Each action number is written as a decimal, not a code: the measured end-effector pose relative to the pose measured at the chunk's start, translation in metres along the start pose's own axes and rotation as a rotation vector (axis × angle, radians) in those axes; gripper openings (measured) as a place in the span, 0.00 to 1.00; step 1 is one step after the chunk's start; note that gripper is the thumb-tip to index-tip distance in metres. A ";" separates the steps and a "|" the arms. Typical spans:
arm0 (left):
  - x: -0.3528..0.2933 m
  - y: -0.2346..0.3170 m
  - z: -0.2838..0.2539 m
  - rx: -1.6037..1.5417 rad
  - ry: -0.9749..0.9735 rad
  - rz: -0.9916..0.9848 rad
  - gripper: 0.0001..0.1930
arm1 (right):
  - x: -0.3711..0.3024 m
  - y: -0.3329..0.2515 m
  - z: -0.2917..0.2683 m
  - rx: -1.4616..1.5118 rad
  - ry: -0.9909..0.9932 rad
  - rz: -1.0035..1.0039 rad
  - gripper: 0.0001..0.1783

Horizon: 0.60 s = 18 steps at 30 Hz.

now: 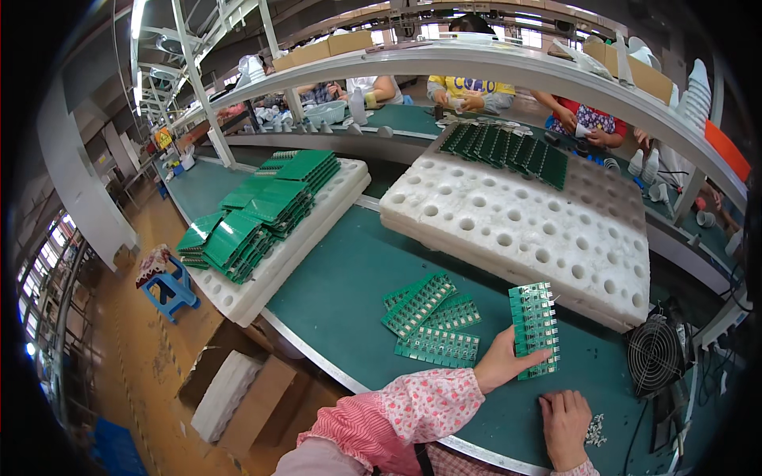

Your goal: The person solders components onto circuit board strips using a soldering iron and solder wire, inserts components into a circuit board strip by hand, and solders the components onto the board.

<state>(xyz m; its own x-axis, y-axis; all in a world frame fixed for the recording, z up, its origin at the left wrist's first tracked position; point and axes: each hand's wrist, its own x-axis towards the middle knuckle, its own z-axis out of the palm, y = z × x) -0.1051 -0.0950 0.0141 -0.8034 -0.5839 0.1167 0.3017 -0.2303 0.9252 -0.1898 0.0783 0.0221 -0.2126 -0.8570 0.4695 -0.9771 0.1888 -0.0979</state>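
My left hand [502,361] grips the lower left edge of a green circuit board panel [534,327], holding it upright over the green work surface [341,278]. My right hand [565,424] rests flat on the surface just below the panel, fingers together, holding nothing. To the left of the held panel lie three loose green panels [432,321], overlapping one another. Small metal bits [595,431] lie beside my right hand.
A white foam tray with round holes [516,226] carries a row of green boards [508,149] at its far end. Another foam tray [262,274] on the left holds stacked green boards [254,210]. A small fan [655,355] sits right. Other people's hands work across the line [468,99].
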 end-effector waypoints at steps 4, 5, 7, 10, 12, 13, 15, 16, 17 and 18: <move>-0.008 -0.004 0.003 0.010 -0.024 -0.027 0.20 | -0.010 -0.003 -0.015 -0.062 -0.116 -0.001 0.08; -0.010 -0.005 0.003 0.006 -0.032 -0.021 0.20 | -0.011 -0.003 -0.011 -0.051 -0.095 -0.015 0.08; -0.011 -0.008 0.007 -0.008 -0.048 -0.032 0.21 | -0.014 -0.003 -0.010 -0.063 -0.083 -0.002 0.08; -0.009 -0.013 0.014 -0.072 -0.063 -0.003 0.21 | -0.017 -0.002 -0.015 -0.032 -0.035 -0.003 0.07; -0.011 -0.008 0.009 0.039 -0.050 -0.043 0.17 | -0.014 0.003 -0.012 0.135 -0.023 0.070 0.06; -0.012 -0.007 0.009 0.051 -0.019 -0.048 0.17 | -0.012 0.007 -0.011 0.280 -0.014 0.146 0.05; -0.014 0.003 0.011 0.075 0.007 -0.078 0.16 | -0.007 0.006 -0.014 0.775 -0.044 0.557 0.05; -0.015 0.009 0.013 0.093 0.002 -0.096 0.15 | -0.010 0.010 -0.009 0.979 -0.021 0.667 0.06; -0.014 0.008 0.017 0.065 -0.015 -0.090 0.15 | -0.013 0.015 -0.006 1.183 0.025 0.766 0.08; -0.012 0.006 0.022 0.038 -0.026 -0.083 0.15 | -0.014 0.017 -0.010 1.150 0.052 0.806 0.08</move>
<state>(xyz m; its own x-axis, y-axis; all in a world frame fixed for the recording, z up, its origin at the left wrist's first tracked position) -0.1051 -0.0721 0.0261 -0.8379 -0.5437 0.0480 0.2142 -0.2467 0.9451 -0.2034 0.0979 0.0229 -0.7332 -0.6793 -0.0294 -0.0513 0.0984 -0.9938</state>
